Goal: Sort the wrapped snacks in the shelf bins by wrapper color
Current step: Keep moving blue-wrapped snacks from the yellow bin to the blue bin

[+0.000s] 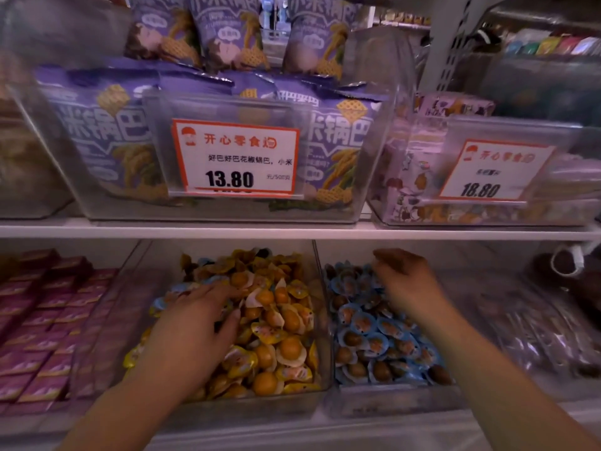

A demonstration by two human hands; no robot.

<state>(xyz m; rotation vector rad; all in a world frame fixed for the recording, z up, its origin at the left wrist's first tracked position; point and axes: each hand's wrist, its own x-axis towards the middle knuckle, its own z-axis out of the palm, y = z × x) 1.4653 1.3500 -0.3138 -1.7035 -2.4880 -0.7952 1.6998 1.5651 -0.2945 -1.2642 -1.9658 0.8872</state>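
While both hands are down in the lower shelf bins, the sorting turns on one thing – a few blue-wrapped snacks (pixel 162 302) lie at the left edge of the yellow bin (pixel 320 320), just left of and partly under the left hand (pixel 198 323). That hand is plainly the nearer one; the right hand (pixel 403 281) is over the neighbouring blue bin (pixel 328 379), on the far side of the clear wall between the two.

The left hand lies flat on the heap of yellow-wrapped snacks (pixel 279 340) in the lower middle of the frame, its fingers (pixel 224 296) spread and fairly straight, pointing up and to the right, pressing on the pile and not wrapped round anything I can make out. The stray blue wrappers sit toward its wrist side, so my guess is the hand would have to draw back and to the left to reach them, then carry them right across the divider.

The right hand hovers over the far end of the blue-wrapped heap (pixel 374 333), fingers curled downward at the tips. Whether they pinch a wrapper cannot be told – the tips are hidden among the packets. A little blue also shows at the back of the yellow bin, near the top of the pile.

On the shelf above, a clear bin of purple snack bags carries a price card (pixel 235 157); pink boxes (pixel 42 323) fill the lower left of the frame
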